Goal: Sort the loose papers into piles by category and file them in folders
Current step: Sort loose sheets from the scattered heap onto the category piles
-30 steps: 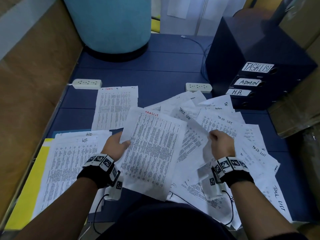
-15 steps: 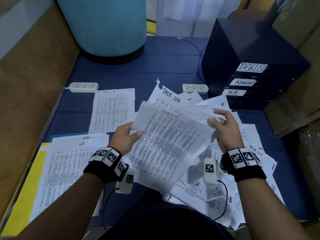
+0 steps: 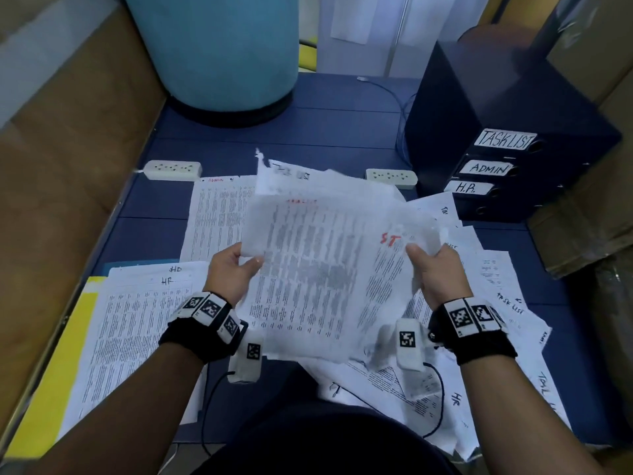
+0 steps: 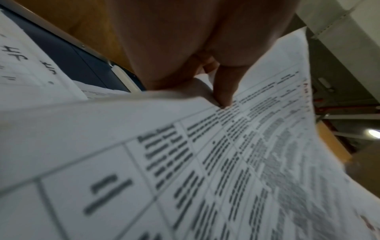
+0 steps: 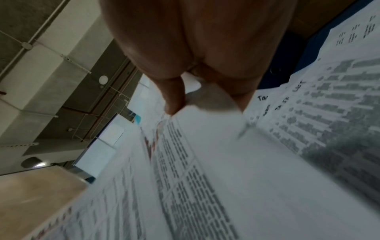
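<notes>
I hold a bundle of printed task-list sheets (image 3: 318, 262) lifted above the blue table. My left hand (image 3: 236, 269) pinches its left edge with the thumb on top, as the left wrist view shows on the sheets (image 4: 185, 162). My right hand (image 3: 435, 269) grips the right edge, thumb on the paper (image 5: 205, 162). An HR pile (image 3: 137, 337) lies on a yellow folder (image 3: 51, 382) at the left. An admin sheet (image 3: 215, 214) lies beyond it. Loose task-list papers (image 3: 496, 286) are spread at the right.
A dark binder rack (image 3: 507, 132) labelled TASKLIST, ADMIN and H.R. stands at the back right. A blue drum (image 3: 219, 46) stands at the back. Two white power strips (image 3: 173, 169) (image 3: 390, 178) lie on the table. A wooden wall runs along the left.
Both hands have lifted the sheets off the spread pile and brought them together into one bundle held up in front of me.
</notes>
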The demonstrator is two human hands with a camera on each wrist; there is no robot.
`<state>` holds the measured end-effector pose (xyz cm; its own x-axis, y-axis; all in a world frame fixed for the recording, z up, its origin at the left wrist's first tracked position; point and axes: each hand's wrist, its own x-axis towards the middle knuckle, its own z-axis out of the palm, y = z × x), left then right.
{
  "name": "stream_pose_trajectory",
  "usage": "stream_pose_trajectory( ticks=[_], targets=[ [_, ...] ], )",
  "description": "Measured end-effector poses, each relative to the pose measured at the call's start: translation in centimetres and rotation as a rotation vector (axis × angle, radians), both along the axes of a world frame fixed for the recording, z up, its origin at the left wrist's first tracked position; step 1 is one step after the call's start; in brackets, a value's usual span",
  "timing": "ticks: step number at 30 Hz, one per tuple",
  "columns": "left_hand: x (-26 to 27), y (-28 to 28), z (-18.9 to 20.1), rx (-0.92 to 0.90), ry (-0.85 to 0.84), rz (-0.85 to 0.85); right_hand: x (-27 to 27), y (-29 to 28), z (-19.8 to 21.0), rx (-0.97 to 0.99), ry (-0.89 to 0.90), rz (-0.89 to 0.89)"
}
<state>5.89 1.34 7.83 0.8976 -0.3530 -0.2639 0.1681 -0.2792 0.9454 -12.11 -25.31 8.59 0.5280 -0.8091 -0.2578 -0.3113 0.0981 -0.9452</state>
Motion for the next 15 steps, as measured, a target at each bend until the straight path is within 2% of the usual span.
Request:
stream_pose_trajectory(
  ticks=[3,5,7,9,13,15],
  targets=[
    [1.1,1.2,0.2,0.151,-0.097,0.157,-0.9,-2.0,0.1,-0.014,-0.014,-0.072],
    [1.9,2.0,0.3,0.129,-0.091,0.308,-1.6,-2.9,0.5,0.004,-0.045,-0.065],
    [2.6,2.6,0.1,0.114,-0.082,0.388,-1.8,-3.5,0.6,0.012,-0.051,-0.043],
    [3.1,2.9,-0.2,0.129,-0.079,0.384,-1.8,-3.6,1.1,-0.014,-0.058,-0.011],
    [3.7,2.8,-0.3,0.242,-0.207,0.268,-1.7,-2.6,2.7,0.0,-0.098,0.15],
    [3.3,2.1,0.6,0.224,-0.285,0.18,-1.5,-2.0,3.6,0.049,-0.153,0.225]
  ],
)
